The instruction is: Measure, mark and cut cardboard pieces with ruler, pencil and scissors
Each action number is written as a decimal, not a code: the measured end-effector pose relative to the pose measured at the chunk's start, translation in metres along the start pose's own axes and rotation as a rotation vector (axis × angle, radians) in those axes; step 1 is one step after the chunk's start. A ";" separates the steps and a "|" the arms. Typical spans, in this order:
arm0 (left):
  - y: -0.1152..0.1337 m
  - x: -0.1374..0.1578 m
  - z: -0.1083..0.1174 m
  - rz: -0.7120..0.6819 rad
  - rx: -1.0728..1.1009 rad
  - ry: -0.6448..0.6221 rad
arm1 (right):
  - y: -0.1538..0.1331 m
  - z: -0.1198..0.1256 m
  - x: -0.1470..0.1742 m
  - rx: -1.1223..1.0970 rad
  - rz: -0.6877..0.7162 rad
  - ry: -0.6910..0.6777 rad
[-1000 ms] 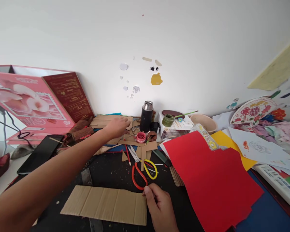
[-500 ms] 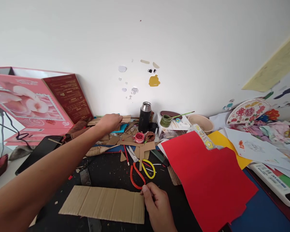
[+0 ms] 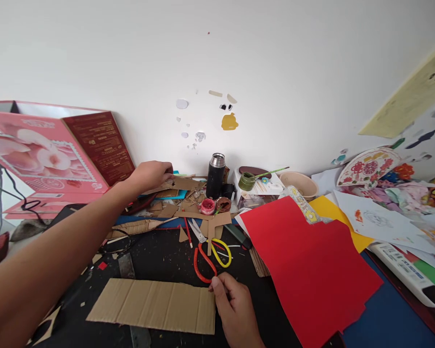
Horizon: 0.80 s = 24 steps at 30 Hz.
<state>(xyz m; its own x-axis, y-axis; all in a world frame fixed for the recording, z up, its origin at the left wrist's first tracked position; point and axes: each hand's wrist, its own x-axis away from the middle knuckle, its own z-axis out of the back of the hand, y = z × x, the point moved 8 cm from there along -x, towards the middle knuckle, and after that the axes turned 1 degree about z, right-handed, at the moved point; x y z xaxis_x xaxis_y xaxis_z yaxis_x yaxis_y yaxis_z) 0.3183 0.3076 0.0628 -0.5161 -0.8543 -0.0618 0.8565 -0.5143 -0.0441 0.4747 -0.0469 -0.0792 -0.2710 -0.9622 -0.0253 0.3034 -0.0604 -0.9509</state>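
My left hand [image 3: 154,174] reaches to the pile of scraps at the back. Its fingers curl over a flat piece of cardboard [image 3: 183,183], and the fingertips are partly hidden. Near the front, my right hand [image 3: 236,305] pinches the upper right corner of a creased cardboard strip [image 3: 152,305] between thumb and fingers. That strip lies flat on the black mat [image 3: 166,263]. Just beyond my right hand, scissors [image 3: 203,249] with one red and one yellow handle lie with blades slightly apart. A T-shaped cardboard piece [image 3: 212,227] lies beside them.
A black flask [image 3: 215,179] stands behind open jars of red paint [image 3: 207,206] and brown paint [image 3: 223,204]. A green jar [image 3: 246,181] has a brush across it. Red paper [image 3: 304,266] covers the right side. A pink box [image 3: 43,150] stands left.
My left hand has shifted to the left over the scrap pile, and the cardboard under its fingers lies differently. My right hand stays at the strip's corner.
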 end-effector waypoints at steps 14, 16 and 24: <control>-0.021 0.020 -0.002 -0.012 0.286 -0.133 | -0.002 0.001 0.000 -0.018 0.018 0.010; -0.024 0.024 0.002 0.004 0.333 -0.128 | -0.003 0.001 0.001 -0.023 0.015 0.011; -0.045 0.034 0.046 0.149 0.274 0.193 | -0.005 0.002 0.000 -0.014 0.017 0.011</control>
<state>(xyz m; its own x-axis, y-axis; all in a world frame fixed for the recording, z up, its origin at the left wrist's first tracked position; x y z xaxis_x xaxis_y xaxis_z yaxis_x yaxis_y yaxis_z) 0.2619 0.2979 0.1089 -0.3547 -0.9047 -0.2360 0.8787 -0.4088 0.2467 0.4748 -0.0475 -0.0741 -0.2756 -0.9602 -0.0451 0.2950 -0.0399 -0.9547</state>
